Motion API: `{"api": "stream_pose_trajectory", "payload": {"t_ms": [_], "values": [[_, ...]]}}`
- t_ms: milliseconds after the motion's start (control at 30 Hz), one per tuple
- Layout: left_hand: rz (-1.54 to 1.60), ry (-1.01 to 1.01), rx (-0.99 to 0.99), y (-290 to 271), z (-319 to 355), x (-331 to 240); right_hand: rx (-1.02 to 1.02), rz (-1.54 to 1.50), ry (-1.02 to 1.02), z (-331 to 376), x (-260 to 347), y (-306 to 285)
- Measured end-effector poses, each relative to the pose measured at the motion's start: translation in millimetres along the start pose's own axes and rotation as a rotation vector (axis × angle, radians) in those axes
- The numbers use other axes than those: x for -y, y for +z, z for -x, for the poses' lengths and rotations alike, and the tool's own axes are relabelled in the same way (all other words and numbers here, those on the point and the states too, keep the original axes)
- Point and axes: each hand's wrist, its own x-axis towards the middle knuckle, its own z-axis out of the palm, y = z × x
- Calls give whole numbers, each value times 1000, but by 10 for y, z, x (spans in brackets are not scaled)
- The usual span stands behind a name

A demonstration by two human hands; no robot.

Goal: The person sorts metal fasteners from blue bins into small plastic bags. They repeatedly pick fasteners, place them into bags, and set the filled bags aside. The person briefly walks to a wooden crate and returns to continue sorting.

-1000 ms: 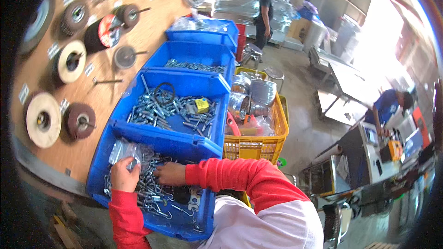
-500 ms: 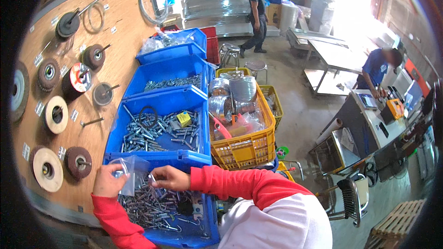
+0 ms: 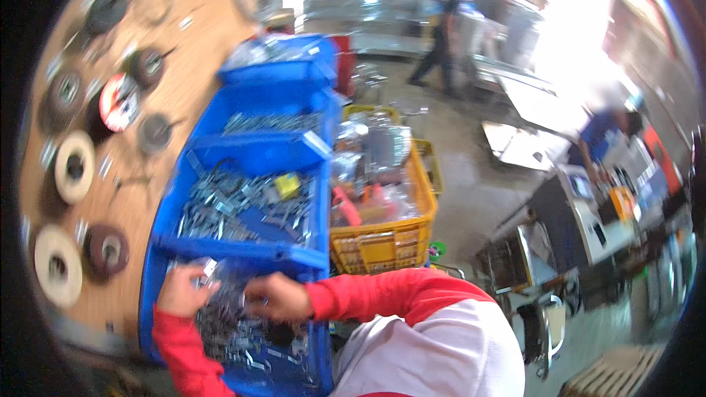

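In the nearest blue bin (image 3: 312,338), the left hand (image 3: 180,290) pinches a clear bag (image 3: 213,279) while the right hand (image 3: 276,298) rests curled among metal clips (image 3: 235,338); its grasp is unclear. Holding the bag's mouth wide above the bin would likely keep parts from spilling.

Clear plastic bag (image 3: 213,279) over a bin of metal parts

The small, crumpled bag is pinched between left hand (image 3: 180,290) and right hand (image 3: 276,298), just above the nearest blue bin (image 3: 320,338), which is heaped with shiny, tangled metal parts (image 3: 243,342).
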Motion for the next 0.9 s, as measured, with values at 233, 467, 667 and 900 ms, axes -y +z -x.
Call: {"api": "stream_pose_trajectory", "payload": {"t_ms": [233, 467, 667, 900], "values": [[-102, 469, -182, 168, 141, -119, -124, -439, 234, -146, 237, -456], [-17, 155, -56, 118, 181, -238, -180, -349, 278, -394, 324, -509], [-71, 122, -106, 132, 178, -147, -31, -315, 481, -506, 248, -559], [-60, 162, -182, 198, 200, -115, 75, -437, 591, -585, 197, -495]]}}
